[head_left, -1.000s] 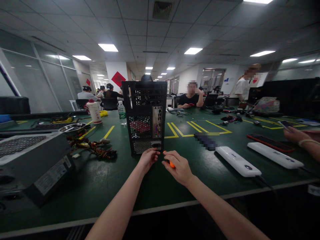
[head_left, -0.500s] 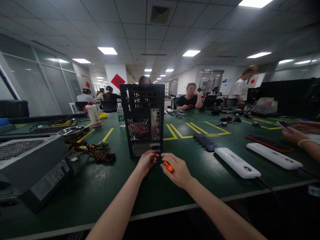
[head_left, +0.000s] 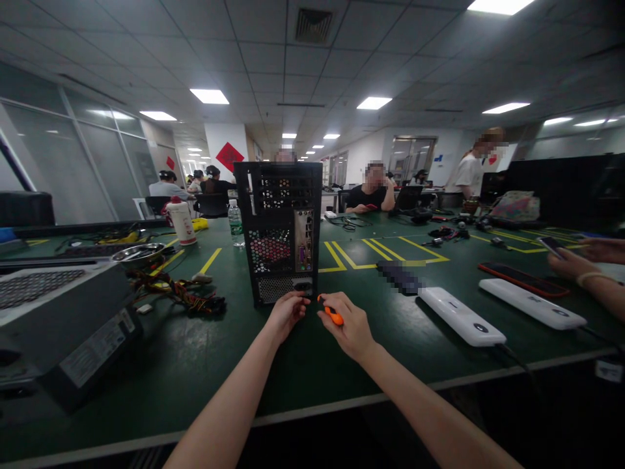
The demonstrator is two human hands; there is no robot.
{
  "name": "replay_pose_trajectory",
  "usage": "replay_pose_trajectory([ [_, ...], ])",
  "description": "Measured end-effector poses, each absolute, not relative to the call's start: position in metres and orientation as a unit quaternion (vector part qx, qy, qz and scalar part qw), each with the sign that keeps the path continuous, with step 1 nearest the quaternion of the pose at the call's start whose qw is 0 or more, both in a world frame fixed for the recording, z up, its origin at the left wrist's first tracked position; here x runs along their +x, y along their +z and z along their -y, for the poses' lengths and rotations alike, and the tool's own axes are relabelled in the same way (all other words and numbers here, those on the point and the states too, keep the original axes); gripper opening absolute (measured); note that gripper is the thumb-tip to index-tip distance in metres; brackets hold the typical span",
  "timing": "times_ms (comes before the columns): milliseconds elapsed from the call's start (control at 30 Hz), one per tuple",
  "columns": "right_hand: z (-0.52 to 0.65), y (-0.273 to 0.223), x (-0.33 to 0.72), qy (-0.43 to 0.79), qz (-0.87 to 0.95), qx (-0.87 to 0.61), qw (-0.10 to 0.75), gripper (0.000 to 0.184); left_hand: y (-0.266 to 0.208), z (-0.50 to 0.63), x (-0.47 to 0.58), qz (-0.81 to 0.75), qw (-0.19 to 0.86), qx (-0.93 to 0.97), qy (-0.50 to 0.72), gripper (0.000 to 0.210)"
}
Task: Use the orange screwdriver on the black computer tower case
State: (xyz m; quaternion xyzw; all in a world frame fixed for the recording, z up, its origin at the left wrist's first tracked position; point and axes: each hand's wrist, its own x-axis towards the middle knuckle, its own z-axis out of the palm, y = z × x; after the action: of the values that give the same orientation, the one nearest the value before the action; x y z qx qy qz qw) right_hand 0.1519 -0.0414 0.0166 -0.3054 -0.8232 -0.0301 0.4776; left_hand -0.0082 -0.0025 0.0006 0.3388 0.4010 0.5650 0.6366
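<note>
A black computer tower (head_left: 286, 231) stands upright on the green table, its back panel toward me, with ports and a perforated power supply at the bottom. My left hand (head_left: 289, 314) is at its lower edge, just in front of the power supply socket, with thumb and fingers pinched together. What they hold, if anything, is too small to make out. To the right, my right hand (head_left: 347, 324) is closed around a small orange-and-black screwdriver (head_left: 334, 316). Its tip is hidden, and the hand is a little apart from the tower.
At left lie a grey power supply unit (head_left: 73, 332), bundled cables (head_left: 180, 293) and a metal bowl (head_left: 139, 253). A bottle (head_left: 235, 223) stands behind the tower. White devices (head_left: 461, 316) lie at right, near another person's hands (head_left: 571, 260) holding a phone.
My right hand with the screwdriver has shifted slightly right and down, away from my left hand. My left hand has stayed nearly still at the tower's base.
</note>
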Motion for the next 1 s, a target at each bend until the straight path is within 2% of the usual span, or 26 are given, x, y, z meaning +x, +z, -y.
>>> replay_pose_trajectory([
  [100,0.0429,0.0194,0.1526,-0.015,0.827,-0.303,0.474,0.012,0.0017,0.0035,-0.0081,-0.401,0.634,0.337,0.568,0.023],
  [233,0.0463,0.0211,0.1519,-0.005,0.845,-0.288,0.450,0.018,0.0026,0.0041,-0.0082,-0.404,0.636,0.338,0.564,0.023],
  [433,0.0491,0.0210,0.1513,-0.038,0.858,-0.286,0.426,0.020,0.0028,0.0048,-0.0082,-0.405,0.634,0.344,0.562,0.024],
  [633,0.0487,0.0206,0.1499,-0.083,0.869,-0.228,0.432,0.020,-0.0018,0.0023,-0.0086,-0.398,0.632,0.349,0.565,0.024],
  [867,0.0500,0.0202,0.1513,-0.012,0.870,-0.215,0.443,0.028,-0.0038,-0.0004,-0.0097,-0.396,0.634,0.350,0.565,0.024],
  [1000,0.0498,0.0197,0.1521,-0.017,0.857,-0.236,0.458,0.025,-0.0006,0.0015,-0.0091,-0.404,0.633,0.346,0.563,0.024],
])
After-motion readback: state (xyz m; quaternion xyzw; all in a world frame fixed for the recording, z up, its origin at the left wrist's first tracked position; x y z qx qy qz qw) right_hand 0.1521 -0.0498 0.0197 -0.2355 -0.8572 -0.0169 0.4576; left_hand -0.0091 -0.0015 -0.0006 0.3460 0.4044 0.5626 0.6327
